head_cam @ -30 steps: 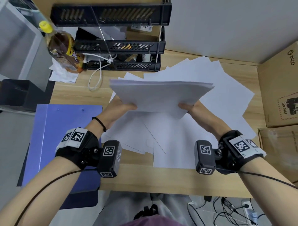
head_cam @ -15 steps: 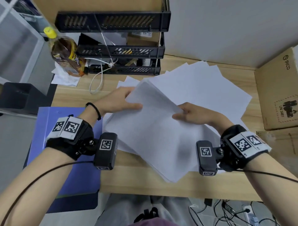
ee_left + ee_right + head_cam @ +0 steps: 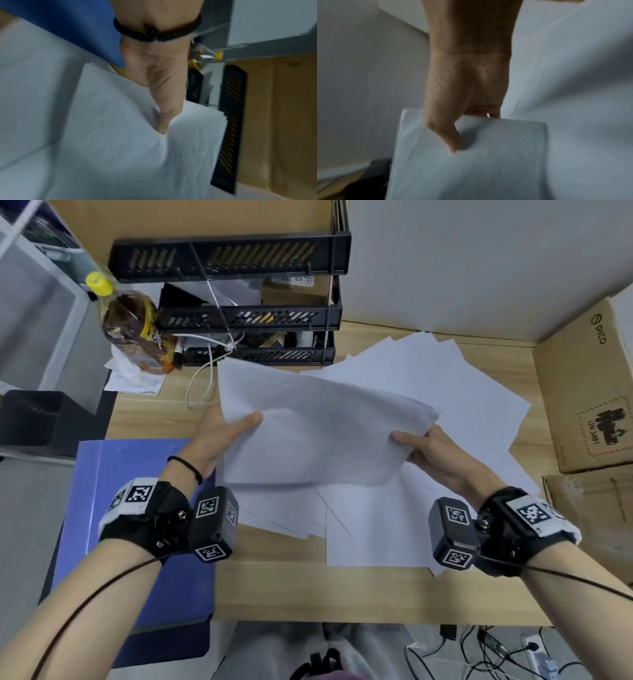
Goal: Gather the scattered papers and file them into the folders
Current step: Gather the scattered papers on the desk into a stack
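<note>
Head view: my left hand (image 3: 219, 436) and right hand (image 3: 431, 450) each pinch the paper stack (image 3: 318, 433), held above loose sheets (image 3: 376, 529) right of the blue folder (image 3: 137, 474).

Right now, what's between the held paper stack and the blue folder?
Only the left hand gripping the stack, plus bare desk; the blue folder lies just left. Head view shows it.

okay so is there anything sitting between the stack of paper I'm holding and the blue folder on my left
Nothing visible does. The paper stack is held up off the desk by the left hand and right hand. The blue folder lies closed at the desk's left edge, its visible cover bare; only your left wrist crosses above it.
</note>
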